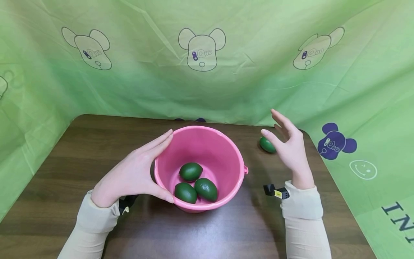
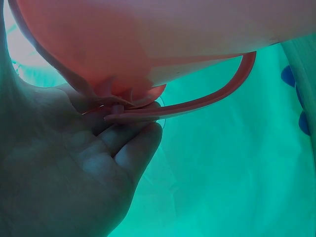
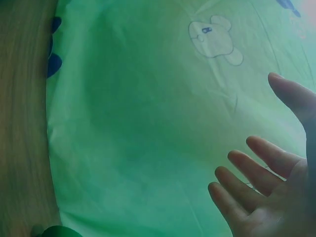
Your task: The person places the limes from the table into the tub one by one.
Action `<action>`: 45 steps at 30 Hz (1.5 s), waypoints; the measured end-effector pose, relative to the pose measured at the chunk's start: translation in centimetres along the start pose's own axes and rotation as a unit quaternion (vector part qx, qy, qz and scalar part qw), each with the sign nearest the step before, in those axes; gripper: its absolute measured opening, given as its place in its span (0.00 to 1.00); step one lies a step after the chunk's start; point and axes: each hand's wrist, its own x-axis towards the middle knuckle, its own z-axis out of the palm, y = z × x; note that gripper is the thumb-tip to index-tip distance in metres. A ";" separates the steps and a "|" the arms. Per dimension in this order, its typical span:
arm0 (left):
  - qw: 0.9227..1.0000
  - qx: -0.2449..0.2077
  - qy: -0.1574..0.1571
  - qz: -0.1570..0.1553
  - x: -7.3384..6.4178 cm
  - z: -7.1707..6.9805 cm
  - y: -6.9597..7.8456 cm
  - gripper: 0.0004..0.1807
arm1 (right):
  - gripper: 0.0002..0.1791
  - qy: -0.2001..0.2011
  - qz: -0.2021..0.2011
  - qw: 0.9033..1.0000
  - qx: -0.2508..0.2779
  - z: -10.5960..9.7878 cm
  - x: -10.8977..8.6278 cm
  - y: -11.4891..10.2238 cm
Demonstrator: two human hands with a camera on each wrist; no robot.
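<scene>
A pink bucket (image 1: 228,172) stands on the table, its mouth tilted toward the head view. Inside lie three dark green, oval, avocado-like fruits (image 1: 206,189). My left hand (image 1: 132,176) holds the bucket's left side, thumb at the near rim and fingers along the far left rim. The left wrist view shows that hand's fingers by the pivot of the pink handle (image 2: 212,98). Above the table at the right, my right hand (image 1: 289,145) is raised with fingers spread, holding nothing. Just left of it and partly behind the thumb, another green fruit (image 1: 266,145) lies on the table.
The brown wooden table (image 1: 64,180) has rounded far corners. A green cloth (image 1: 145,82) with printed bear heads hangs behind it and along both sides. A small pink knob (image 1: 246,170) sticks out from the bucket's right rim.
</scene>
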 end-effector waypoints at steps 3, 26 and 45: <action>1.000 0.001 0.000 0.001 0.0 0.0 0.0 0.78 | 0.33 0.001 0.013 1.000 -0.007 -0.3 0.4 1.3; 1.000 0.002 0.000 -0.002 0.0 0.0 0.1 0.78 | 0.38 -0.017 0.119 0.992 -0.040 -2.4 1.6 7.5; 1.000 0.003 0.001 0.002 0.1 -0.1 0.0 0.78 | 0.42 -0.054 0.171 0.981 -0.081 -3.8 2.1 10.1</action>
